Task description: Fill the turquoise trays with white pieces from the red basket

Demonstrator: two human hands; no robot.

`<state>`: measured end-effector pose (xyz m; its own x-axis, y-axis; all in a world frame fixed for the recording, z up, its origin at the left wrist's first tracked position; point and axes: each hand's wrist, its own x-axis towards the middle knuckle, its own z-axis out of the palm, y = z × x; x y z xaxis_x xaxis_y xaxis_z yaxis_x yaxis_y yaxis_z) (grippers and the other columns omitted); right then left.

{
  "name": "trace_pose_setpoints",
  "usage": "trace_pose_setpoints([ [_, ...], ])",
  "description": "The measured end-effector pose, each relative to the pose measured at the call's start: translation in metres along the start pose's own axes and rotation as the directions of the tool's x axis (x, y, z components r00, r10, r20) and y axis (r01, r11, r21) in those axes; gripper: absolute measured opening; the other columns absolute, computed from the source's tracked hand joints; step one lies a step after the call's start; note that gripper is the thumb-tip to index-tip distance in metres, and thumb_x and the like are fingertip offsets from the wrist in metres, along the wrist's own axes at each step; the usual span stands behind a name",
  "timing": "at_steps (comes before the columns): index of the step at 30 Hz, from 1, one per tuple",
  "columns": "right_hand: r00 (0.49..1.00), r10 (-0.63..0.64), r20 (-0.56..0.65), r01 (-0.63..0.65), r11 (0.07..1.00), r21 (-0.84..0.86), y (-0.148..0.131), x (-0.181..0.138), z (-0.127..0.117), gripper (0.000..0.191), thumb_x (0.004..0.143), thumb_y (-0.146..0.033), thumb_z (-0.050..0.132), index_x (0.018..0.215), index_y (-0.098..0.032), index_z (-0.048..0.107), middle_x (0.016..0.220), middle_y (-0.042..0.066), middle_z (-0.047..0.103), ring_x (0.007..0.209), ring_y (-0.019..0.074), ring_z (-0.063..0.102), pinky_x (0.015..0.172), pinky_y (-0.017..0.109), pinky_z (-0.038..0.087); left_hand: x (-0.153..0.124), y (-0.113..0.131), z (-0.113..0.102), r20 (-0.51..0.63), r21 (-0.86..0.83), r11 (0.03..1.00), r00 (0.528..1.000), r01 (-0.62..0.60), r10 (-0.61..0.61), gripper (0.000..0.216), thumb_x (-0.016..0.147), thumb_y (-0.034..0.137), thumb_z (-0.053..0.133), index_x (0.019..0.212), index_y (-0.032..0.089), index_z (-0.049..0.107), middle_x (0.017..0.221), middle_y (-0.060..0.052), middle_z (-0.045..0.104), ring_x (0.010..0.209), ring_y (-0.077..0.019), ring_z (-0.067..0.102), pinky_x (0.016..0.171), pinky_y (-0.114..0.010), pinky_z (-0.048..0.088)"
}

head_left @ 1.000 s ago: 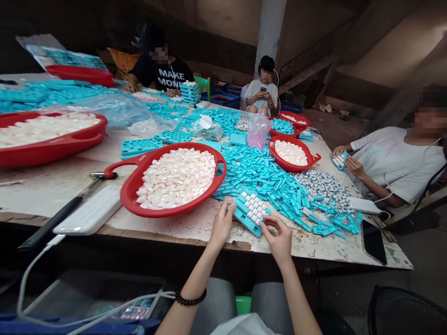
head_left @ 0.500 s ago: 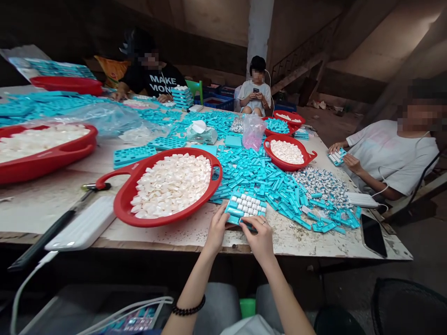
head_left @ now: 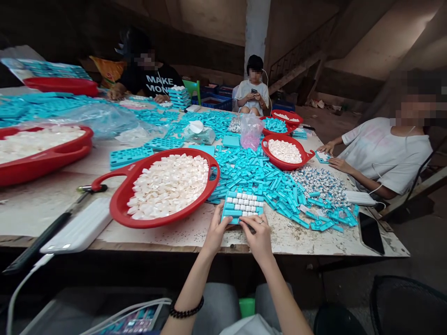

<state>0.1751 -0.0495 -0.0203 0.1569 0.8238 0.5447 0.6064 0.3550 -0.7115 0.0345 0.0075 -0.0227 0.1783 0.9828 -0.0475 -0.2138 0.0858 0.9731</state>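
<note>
A turquoise plastic tray [head_left: 243, 204] with rows of white square pieces lies at the near table edge. My left hand [head_left: 215, 232] grips its near left corner, fingers curled on the rim. My right hand [head_left: 260, 235], with a ring on one finger, presses its fingertips together at the tray's near edge, and what they pinch is hidden. A big red basin [head_left: 118, 204] heaped with white pieces [head_left: 169, 184] stands just left of the tray. A pile of loose turquoise strips [head_left: 275, 184] spreads behind and right of it.
Three other people sit around the wooden table [head_left: 42, 200]; the one at right [head_left: 380, 153] handles a small tray. More red basins [head_left: 287, 152] [head_left: 45, 149], a white power bank [head_left: 77, 225], a black tool [head_left: 52, 228] and a phone [head_left: 371, 232] lie about.
The tray has been turned from a slant to lie square at the table edge. My right hand moved left from beside it onto its near edge. The camera dipped slightly.
</note>
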Motion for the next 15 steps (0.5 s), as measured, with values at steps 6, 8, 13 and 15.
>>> trace_pose_setpoints([
  [6, 1.0, 0.02, -0.022, -0.019, 1.0, 0.016, -0.003, 0.001, -0.002, 0.019, 0.095, -0.022, 0.061, 0.1, -0.028, 0.078, 0.094, 0.003, 0.078, 0.088, 0.0226, 0.066, 0.083, 0.039, 0.052, -0.001, 0.008, 0.006, -0.006, 0.172, 0.979, 0.994, -0.107, 0.109, 0.068, 0.068, 0.043, 0.079, 0.124, 0.022, 0.048, 0.13, -0.011, 0.064, 0.122, -0.0302, 0.062, 0.105, -0.044, 0.049],
  [8, 1.0, 0.016, -0.02, -0.016, 1.0, 0.016, -0.004, 0.002, -0.002, 0.019, 0.095, -0.021, 0.06, 0.099, -0.028, 0.078, 0.093, 0.003, 0.078, 0.086, 0.0223, 0.066, 0.084, 0.04, 0.052, -0.001, 0.008, 0.007, -0.003, 0.189, 0.976, 0.993, -0.113, 0.115, 0.071, 0.066, 0.044, 0.082, 0.124, 0.022, 0.047, 0.131, -0.011, 0.063, 0.122, -0.0302, 0.062, 0.106, -0.044, 0.049],
  [13, 0.999, 0.052, -0.015, -0.051, 0.998, 0.04, -0.007, 0.002, -0.003, 0.019, 0.093, -0.021, 0.061, 0.101, -0.027, 0.077, 0.093, 0.003, 0.077, 0.088, 0.0223, 0.067, 0.088, 0.039, 0.052, 0.0, 0.005, 0.005, 0.006, 0.187, 0.977, 0.995, -0.103, 0.104, 0.074, 0.066, 0.044, 0.083, 0.127, 0.022, 0.046, 0.131, -0.012, 0.064, 0.122, -0.0308, 0.064, 0.103, -0.044, 0.051],
  [15, 0.996, 0.081, -0.025, -0.08, 0.995, 0.059, -0.004, -0.001, -0.014, 0.02, 0.093, -0.023, 0.061, 0.106, -0.026, 0.076, 0.093, 0.004, 0.077, 0.088, 0.0222, 0.067, 0.083, 0.037, 0.054, 0.0, 0.005, 0.005, 0.006, 0.176, 0.98, 0.996, -0.092, 0.093, 0.074, 0.066, 0.044, 0.083, 0.126, 0.023, 0.046, 0.131, -0.012, 0.064, 0.12, -0.0306, 0.065, 0.102, -0.044, 0.052],
])
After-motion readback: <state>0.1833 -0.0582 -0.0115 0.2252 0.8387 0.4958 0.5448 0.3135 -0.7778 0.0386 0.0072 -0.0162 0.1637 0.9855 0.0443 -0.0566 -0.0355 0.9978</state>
